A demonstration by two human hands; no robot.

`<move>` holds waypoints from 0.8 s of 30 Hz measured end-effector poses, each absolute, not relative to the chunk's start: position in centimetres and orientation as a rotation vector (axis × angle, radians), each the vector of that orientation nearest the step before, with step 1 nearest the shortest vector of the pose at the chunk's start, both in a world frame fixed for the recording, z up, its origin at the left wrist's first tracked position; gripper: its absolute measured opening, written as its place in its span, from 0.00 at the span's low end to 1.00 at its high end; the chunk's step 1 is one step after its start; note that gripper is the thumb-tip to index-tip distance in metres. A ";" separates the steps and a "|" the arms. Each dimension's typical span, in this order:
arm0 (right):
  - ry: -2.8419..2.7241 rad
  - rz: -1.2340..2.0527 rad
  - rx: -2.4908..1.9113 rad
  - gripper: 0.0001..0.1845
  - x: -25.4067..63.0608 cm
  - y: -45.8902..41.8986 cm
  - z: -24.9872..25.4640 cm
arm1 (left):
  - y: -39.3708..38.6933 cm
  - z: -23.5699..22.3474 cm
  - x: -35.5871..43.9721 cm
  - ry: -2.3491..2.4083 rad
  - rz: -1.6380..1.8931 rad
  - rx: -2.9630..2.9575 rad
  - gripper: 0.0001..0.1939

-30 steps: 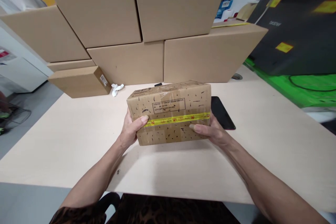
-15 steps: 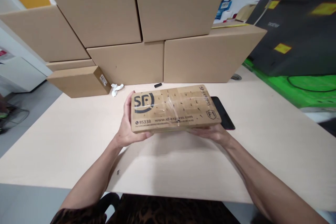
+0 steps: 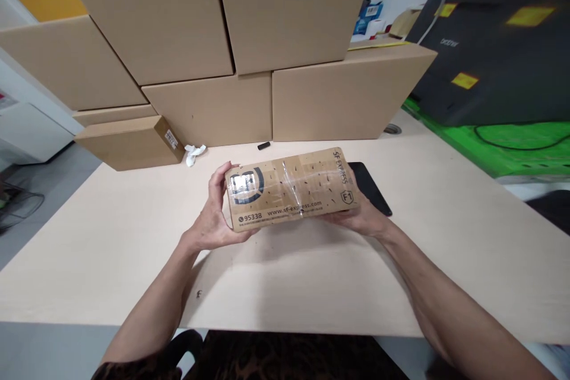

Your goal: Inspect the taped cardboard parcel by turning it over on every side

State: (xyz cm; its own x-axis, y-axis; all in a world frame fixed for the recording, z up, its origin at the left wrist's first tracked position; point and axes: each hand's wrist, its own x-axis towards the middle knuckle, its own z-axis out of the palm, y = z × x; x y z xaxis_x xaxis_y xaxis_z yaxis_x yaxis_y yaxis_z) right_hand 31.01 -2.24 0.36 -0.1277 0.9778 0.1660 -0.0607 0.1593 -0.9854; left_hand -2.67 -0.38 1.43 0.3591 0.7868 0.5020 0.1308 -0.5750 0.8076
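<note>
Between my hands I hold a taped brown cardboard box (image 3: 289, 190) printed with SF Express lettering, raised above the table. My left hand (image 3: 214, 217) grips its left end, thumb along the near lower edge and fingers around the far side. Under the near right corner, my right hand (image 3: 363, 217) supports the other end; most of its fingers are hidden by the box. The box is tilted, its left end lower in view, and clear tape glints on its top. Just behind my right hand lies a flat black device (image 3: 370, 187), partly covered.
Large cardboard boxes (image 3: 207, 107) are stacked along the back of the pale table (image 3: 111, 249). A smaller carton (image 3: 120, 145), crumpled white paper (image 3: 194, 154) and a small black piece (image 3: 263, 145) lie before them. A dark machine (image 3: 467, 41) stands at right on green material (image 3: 512, 151).
The box has tilted, its right end drawn slightly left and its left end lowered; light now glares on the logo. Both hands keep their hold. The whole view has shifted a little.
</note>
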 end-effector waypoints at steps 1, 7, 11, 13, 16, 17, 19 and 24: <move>-1.431 1.154 -1.021 0.55 31.5 -2.1 0.6 | -0.3 1.5 -2.7 0.794 1.250 1.962 0.72; -1.466 0.591 -1.349 0.26 35.2 -0.6 0.9 | 0.3 2.0 -3.5 0.875 1.266 1.932 0.71; -1.592 0.494 -1.702 0.12 35.6 -0.1 0.5 | 0.6 1.9 -3.8 0.900 1.272 1.889 0.72; -1.760 0.443 -1.867 0.12 34.6 -0.2 0.2 | 0.6 1.8 -3.8 0.899 1.272 1.893 0.72; -1.941 0.411 -1.972 0.09 32.8 -0.7 -0.4 | 0.5 1.7 -3.7 0.885 1.260 1.905 0.73; -1.961 0.427 -1.971 0.09 32.4 -0.8 -0.5 | 0.5 1.6 -3.7 0.881 1.258 1.917 0.73; -1.952 0.472 -1.941 0.08 32.1 -1.0 -0.7 | 0.4 1.7 -3.6 0.875 1.249 1.958 0.73; -1.763 0.594 -1.815 0.14 33.7 -0.4 -0.3 | 0.4 1.9 -3.4 0.867 1.244 2.004 0.71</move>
State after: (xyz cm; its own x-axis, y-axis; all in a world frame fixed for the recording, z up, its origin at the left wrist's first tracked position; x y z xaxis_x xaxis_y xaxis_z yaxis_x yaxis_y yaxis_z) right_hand 33.71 -0.37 -0.33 0.0490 0.9973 0.0542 0.7613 -0.0021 -0.6484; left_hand -3.37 0.38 1.86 0.3415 0.7887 0.5111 0.2068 -0.5936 0.7778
